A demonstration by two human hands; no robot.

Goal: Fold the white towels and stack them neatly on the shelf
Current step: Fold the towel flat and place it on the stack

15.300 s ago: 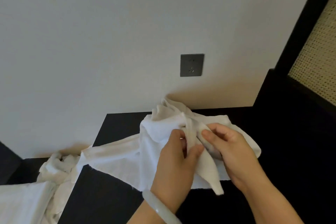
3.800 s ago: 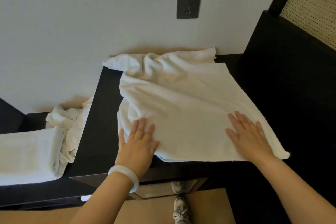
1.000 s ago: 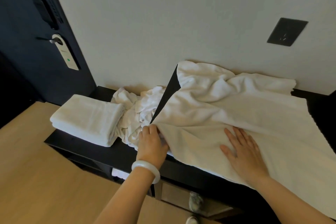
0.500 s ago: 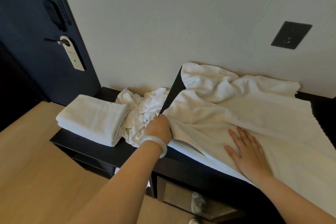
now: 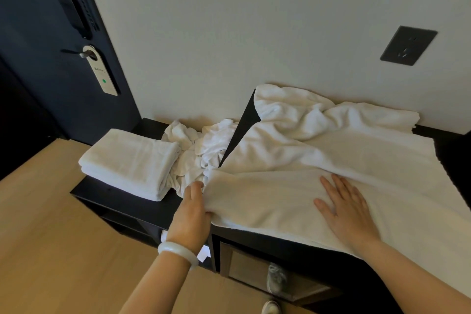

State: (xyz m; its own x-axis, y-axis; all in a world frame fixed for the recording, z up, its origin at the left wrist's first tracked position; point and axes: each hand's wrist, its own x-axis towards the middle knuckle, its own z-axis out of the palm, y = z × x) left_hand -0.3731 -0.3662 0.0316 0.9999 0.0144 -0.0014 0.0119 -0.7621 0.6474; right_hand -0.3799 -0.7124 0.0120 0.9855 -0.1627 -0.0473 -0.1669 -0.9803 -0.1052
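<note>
- Our left hand (image 5: 193, 209) has pulled the towel (image 5: 331, 160) corner nearer, fingers clamped on it.
- Our right hand (image 5: 344, 209) lies flat, fingers spread, further right along its long axis.

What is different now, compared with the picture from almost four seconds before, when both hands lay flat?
The left hand went leftwards off the top of the large towel to its left edge and now grips that edge. The right hand stays flat on the towel. The folded stack and the crumpled pile beside it lie as before.
</note>
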